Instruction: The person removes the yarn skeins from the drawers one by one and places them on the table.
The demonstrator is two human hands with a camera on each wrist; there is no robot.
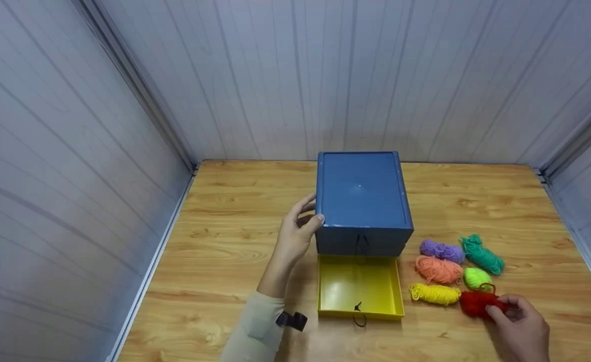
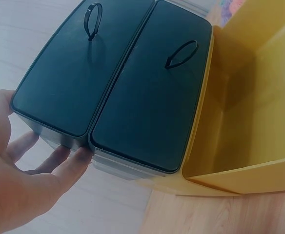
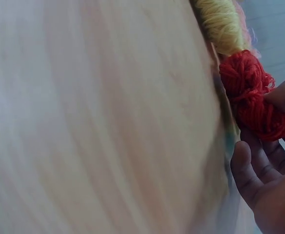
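A blue drawer box (image 1: 363, 193) stands on the wooden table with its bottom yellow drawer (image 1: 358, 284) pulled out and empty. My left hand (image 1: 298, 236) grips the box's left front corner, thumb at the top edge and fingers along the side. Two dark drawer fronts (image 2: 152, 92) with black loop pulls show shut in the left wrist view. At the right, my right hand (image 1: 524, 327) pinches a red yarn skein (image 3: 252, 95) between thumb and fingers. The skein's near end touches or nearly meets the yellow yarn skein (image 1: 435, 294).
Beside the box lie purple (image 1: 442, 250), orange (image 1: 438, 270), teal (image 1: 483, 255) and lime-green yarn (image 1: 477, 278) skeins in a close group. A black loop pull (image 1: 359, 320) hangs on the yellow drawer's front. Pale panel walls (image 1: 285, 75) enclose the table at the back and sides.
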